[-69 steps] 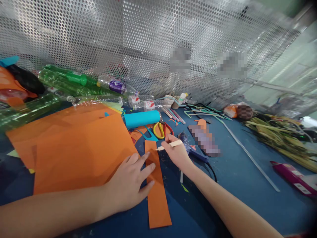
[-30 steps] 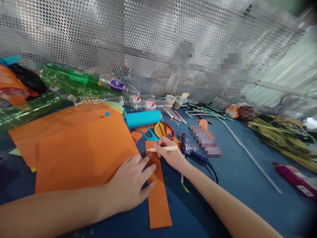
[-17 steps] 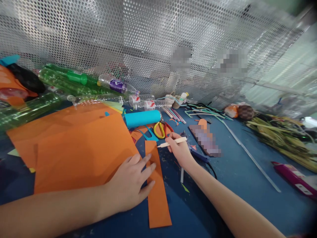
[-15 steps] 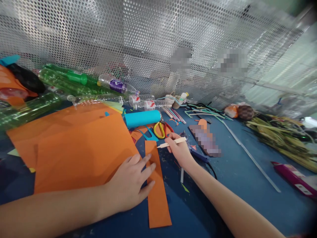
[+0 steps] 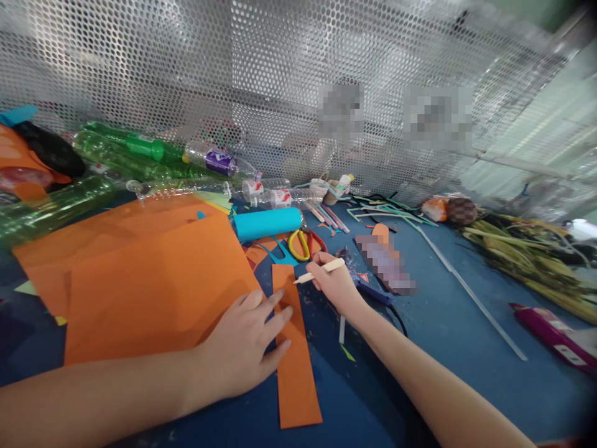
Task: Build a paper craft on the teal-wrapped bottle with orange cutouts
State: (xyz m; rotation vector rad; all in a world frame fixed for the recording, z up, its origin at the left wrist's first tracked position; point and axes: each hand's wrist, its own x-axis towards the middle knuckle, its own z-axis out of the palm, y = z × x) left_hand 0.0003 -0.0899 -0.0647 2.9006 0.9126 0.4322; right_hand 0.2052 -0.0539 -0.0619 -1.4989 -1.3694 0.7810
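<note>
A long orange paper strip point(image 5: 298, 386) lies on the blue table. My left hand point(image 5: 249, 339) rests flat with fingers spread, its fingertips on the strip's left part. In my right hand point(image 5: 333, 283) is a slim cream-coloured pen point(image 5: 321, 270), gripped between thumb and fingers. The pen's dark tip points left, over the strip's right edge near its far end; whether it touches the paper I cannot tell. Large orange paper sheets point(image 5: 153, 280) lie left of the strip, partly under my left hand. Just beyond my right hand are scissors point(image 5: 299, 245) with yellow and red handles.
A blue paper-wrapped cylinder point(image 5: 268, 223) lies behind the scissors. Clear bottles point(image 5: 186, 188) and green bottles point(image 5: 135, 155) line the back left before a perforated metal screen point(image 5: 280, 81). A blue glue gun point(image 5: 375, 292) sits beside my right wrist. Dry leaves point(image 5: 522, 255) are at the right.
My right hand has shifted slightly left and toward me, bringing the pen tip a little nearer along the strip's edge. My left hand stays in place on the paper.
</note>
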